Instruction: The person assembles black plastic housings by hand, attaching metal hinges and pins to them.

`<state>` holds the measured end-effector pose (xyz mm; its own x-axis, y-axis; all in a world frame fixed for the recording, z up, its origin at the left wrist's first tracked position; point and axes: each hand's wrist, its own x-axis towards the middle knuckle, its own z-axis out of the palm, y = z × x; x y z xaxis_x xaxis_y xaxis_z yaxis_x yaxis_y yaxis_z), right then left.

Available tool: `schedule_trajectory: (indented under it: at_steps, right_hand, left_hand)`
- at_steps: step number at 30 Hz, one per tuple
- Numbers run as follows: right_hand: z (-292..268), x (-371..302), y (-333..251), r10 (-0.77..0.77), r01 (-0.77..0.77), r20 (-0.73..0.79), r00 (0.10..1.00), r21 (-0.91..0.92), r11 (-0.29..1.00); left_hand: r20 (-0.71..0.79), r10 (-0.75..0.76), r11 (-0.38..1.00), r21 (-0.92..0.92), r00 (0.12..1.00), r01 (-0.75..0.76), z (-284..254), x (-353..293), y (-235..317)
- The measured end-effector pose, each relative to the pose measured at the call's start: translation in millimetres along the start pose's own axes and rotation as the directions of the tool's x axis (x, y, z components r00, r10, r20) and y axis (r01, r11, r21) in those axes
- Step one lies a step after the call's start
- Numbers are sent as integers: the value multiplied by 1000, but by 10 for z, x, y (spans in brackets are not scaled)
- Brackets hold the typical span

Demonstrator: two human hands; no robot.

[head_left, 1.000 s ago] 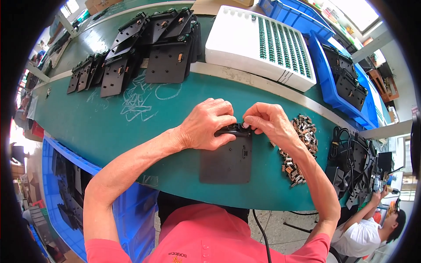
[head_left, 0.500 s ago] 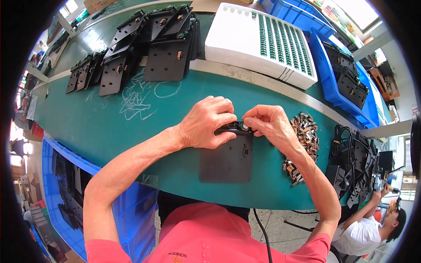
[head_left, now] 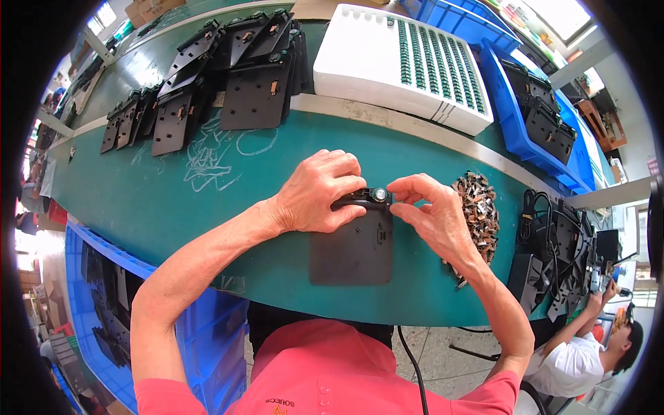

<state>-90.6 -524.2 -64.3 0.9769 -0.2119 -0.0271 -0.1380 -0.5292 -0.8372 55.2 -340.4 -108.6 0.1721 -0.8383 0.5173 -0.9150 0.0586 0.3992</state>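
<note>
A flat black plate (head_left: 351,249) lies on the green bench, with a raised black bar along its far edge. My left hand (head_left: 319,188) is closed over the left part of that bar, fingers behind it and thumb in front. At the bar's right end sits a small round part (head_left: 378,195) with a silvery centre and a green rim. My right hand (head_left: 434,213) is just right of this part, its thumb and forefinger apart with nothing seen between them. A small slot-like fitting (head_left: 381,236) shows on the plate's right side.
Right of my right hand lies a heap of small metal-and-brown parts (head_left: 478,214). A white foam tray (head_left: 360,59) holds rows of green round parts. Finished-looking black plates (head_left: 252,100) stand stacked at the far left. Blue bins (head_left: 508,131) flank the bench; a co-worker (head_left: 577,363) sits at right.
My right thumb and forefinger have come off the round part and spread apart, leaving it in full view. My left hand still grips the plate's bar.
</note>
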Motion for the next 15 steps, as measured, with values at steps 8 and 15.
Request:
schedule_trajectory:
  at_steps: [8, 15]
  right_hand:
    - [61, -76, 54, -16, 17, -92, 996, 9, 1000]
    - [73, -68, 105, -76, 53, -140, 987, -164, 985]
  left_hand:
    - [-15, 9, 1000, 7, 1000, -9, 2, 8, 14]
    - [-24, 4, 1000, 13, 1000, -4, 17, 4, 14]
